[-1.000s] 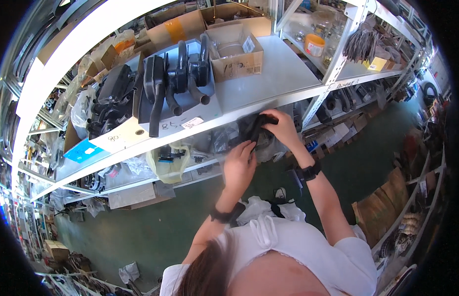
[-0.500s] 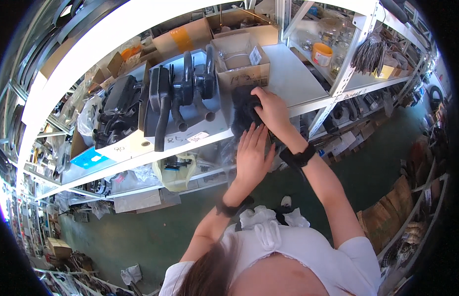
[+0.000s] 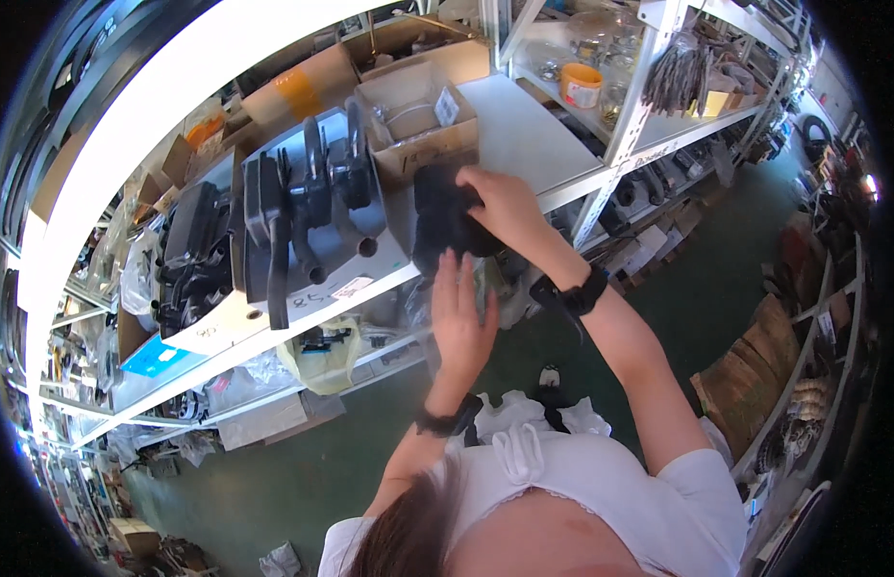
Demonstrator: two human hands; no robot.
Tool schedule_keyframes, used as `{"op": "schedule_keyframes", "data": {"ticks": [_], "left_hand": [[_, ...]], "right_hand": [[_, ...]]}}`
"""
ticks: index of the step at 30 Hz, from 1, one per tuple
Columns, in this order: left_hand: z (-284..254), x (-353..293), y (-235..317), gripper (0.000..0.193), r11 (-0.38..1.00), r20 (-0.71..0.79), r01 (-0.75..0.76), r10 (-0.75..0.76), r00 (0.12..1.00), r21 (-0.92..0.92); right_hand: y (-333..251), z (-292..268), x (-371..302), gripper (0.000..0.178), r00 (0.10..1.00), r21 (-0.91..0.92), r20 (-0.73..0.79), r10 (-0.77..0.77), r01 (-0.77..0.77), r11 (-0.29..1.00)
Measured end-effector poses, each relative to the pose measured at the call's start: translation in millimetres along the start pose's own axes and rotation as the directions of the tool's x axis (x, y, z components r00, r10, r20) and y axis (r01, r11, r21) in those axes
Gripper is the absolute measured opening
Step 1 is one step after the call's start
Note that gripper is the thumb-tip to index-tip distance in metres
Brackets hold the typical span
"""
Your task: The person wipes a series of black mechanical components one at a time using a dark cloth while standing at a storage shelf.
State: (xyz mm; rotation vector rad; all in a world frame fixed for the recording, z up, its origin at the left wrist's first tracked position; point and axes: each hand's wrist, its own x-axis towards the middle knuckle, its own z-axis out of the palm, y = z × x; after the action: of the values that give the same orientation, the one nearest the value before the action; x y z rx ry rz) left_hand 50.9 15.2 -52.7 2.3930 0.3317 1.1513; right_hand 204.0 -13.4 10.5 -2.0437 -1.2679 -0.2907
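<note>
A dark black bundle (image 3: 445,216), matte and soft-looking like a cloth, is at the front edge of the white shelf, just in front of a cardboard box (image 3: 418,130). My right hand (image 3: 509,212) grips its right side, the thumb and fingers bent over the edge. Below it, my left hand (image 3: 461,322) is open, fingers stretched upward, with the fingertips at the bundle's lower edge. What the bundle covers, if anything, I cannot make out. To the left, black pipe-shaped parts (image 3: 317,197) stand in a white box (image 3: 336,284).
The white metal shelf (image 3: 524,125) carries more black parts (image 3: 192,226) at the left and an orange tub (image 3: 580,87) on the right. A slotted upright (image 3: 625,135) stands right of my hands. A plastic bag (image 3: 322,361) sits on the level below. Green floor (image 3: 274,462) lies beneath.
The view has shifted, so the shelf sits further left. My left hand has drawn slightly down from the black bundle, while my right hand keeps hold of it.
</note>
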Motion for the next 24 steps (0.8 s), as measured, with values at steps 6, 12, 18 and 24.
{"op": "schedule_keyframes", "data": {"ticks": [6, 12, 18, 24], "left_hand": [[12.9, 16.4, 1.8, 0.052, 0.993, 0.058, -0.038, 0.032, 0.998, 0.112], [38.7, 46.6, 14.0, 0.058, 0.967, 0.223, -0.096, 0.042, 0.974, 0.236], [76.2, 107.6, 14.5, 0.06, 0.982, 0.554, -0.126, 0.029, 0.832, 0.138], [99.5, 205.5, 14.2, 0.028, 0.953, 0.907, -0.296, 0.063, 0.416, 0.069]], "right_hand": [[17.5, -27.4, -24.8, 0.032, 0.999, 0.1, -0.012, 0.047, -0.045, 0.994], [50.5, -48.4, -33.5, 0.035, 0.994, 0.057, -0.03, 0.101, -0.099, 0.993], [80.1, -49.6, -13.5, 0.034, 0.977, -0.129, -0.149, 0.151, -0.17, 0.977], [113.3, -35.1, 14.0, 0.027, 0.961, -0.348, -0.162, 0.225, -0.269, 0.898]]}}
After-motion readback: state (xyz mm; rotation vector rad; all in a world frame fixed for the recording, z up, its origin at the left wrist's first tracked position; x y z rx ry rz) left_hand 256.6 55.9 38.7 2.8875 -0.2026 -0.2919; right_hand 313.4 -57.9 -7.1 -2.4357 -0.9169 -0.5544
